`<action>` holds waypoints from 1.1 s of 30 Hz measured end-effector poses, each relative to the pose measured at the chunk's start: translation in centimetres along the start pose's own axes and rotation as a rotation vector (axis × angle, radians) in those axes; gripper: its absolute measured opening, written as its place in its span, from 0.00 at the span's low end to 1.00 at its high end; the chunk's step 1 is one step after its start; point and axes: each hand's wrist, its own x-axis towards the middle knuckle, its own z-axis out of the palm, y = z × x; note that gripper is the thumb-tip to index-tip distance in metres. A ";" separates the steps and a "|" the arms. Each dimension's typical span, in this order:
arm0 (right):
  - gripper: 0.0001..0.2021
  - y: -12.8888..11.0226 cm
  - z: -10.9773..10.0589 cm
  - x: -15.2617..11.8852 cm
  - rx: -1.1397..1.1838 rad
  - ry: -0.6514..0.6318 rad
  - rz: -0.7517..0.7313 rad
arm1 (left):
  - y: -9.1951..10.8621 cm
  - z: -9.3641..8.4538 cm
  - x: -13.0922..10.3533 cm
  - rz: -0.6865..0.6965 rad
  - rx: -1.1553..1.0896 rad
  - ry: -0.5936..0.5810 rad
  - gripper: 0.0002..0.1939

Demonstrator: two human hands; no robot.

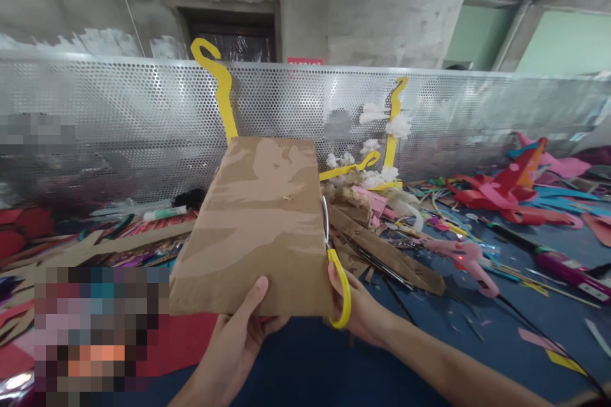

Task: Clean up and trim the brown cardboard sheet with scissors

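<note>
A brown cardboard piece (267,222), partly covered with glossy clear tape, is held up in front of me. My left hand (245,331) grips its lower edge, thumb on the near face and fingers beneath. At its right edge, my right hand (360,311) is closed around yellow-handled scissors (341,292). The scissors' metal blades run up beside that edge, and the cardboard partly hides them. A yellow hook-shaped strip (222,92) rises above the cardboard's top left; whether it is attached cannot be seen.
On the blue table (305,369) lie cardboard strips (391,254), a pink hot glue gun (463,257) with its cord, and a purple-handled tool (568,270). Red and pink pieces (515,184) pile up at right. Yellow strips with white tufts (391,140) stand before a perforated metal screen (286,102).
</note>
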 end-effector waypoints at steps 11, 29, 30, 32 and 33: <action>0.38 -2.5 -0.1 -0.6 -0.054 -0.055 0.021 | -0.3 0.5 -0.9 -0.016 0.065 -0.041 0.37; 0.36 0.0 -1.6 1.1 -0.456 0.346 -0.234 | -1.5 1.1 -1.7 -0.006 0.035 0.029 0.46; 0.35 0.1 -1.9 1.3 -0.504 0.390 -0.264 | -1.7 1.2 -1.8 -0.004 0.031 0.035 0.47; 0.33 0.4 -2.1 1.5 -0.552 0.426 -0.285 | -2.0 1.2 -1.8 0.003 0.027 0.045 0.47; 0.33 0.5 -2.2 1.5 -0.554 0.434 -0.278 | -2.1 1.2 -1.7 0.002 0.028 0.046 0.47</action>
